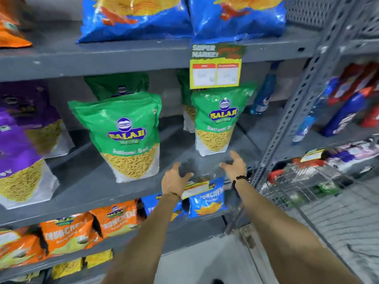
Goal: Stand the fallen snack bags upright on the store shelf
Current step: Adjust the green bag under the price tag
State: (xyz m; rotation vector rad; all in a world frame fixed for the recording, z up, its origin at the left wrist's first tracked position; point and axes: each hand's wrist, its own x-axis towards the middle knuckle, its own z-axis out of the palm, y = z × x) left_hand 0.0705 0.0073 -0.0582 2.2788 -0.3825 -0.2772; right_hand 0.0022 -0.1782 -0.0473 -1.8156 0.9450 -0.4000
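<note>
Two green snack bags stand upright on the grey middle shelf [92,181]: one at centre left [123,136] and one at centre right [217,124]. More green bags stand behind them. My left hand [174,179] and my right hand [235,165] reach over the shelf's front edge, just below the right green bag. Both hands are empty, with fingers spread, and touch no bag. A beaded bracelet sits on my right wrist.
Purple bags [22,144] stand at the left of the same shelf. Blue bags [184,15] fill the shelf above, where a yellow price tag [215,72] hangs. Orange bags [67,232] and small blue bags [207,199] sit on lower shelves. A metal trolley [303,181] stands at right.
</note>
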